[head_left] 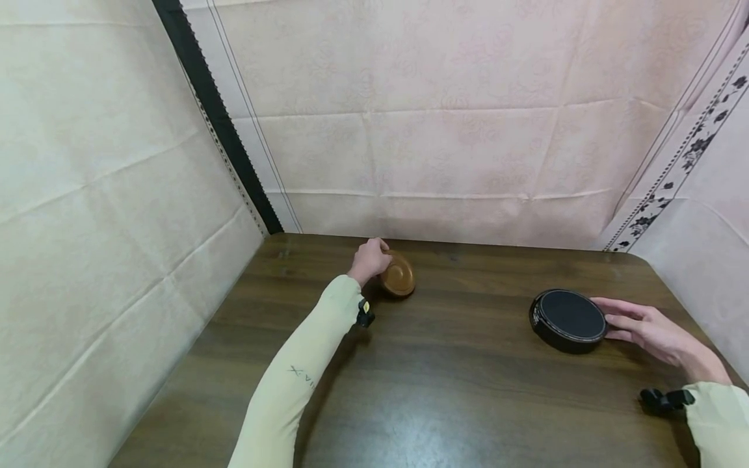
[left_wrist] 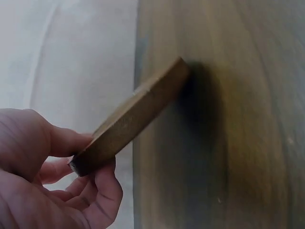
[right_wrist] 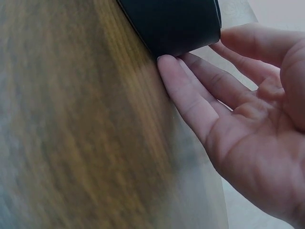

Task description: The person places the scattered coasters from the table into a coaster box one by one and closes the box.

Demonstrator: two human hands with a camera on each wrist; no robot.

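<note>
Near the far edge of the table, my left hand pinches the rim of a round brown wooden disc with a ringed face. Seen edge-on in the left wrist view, the disc is thick and tilted, raised off the wood, with thumb and curled fingers on its lower end. On the right, my right hand holds the side of a round black case with a flat dark top. The right wrist view shows thumb and fingertips at the black case's edge; whether it touches the table I cannot tell.
The dark brown wooden table has rounded far corners. Pale cloth hangs behind it and along both sides, with a black strip at the back left corner. A small black device sits at each wrist.
</note>
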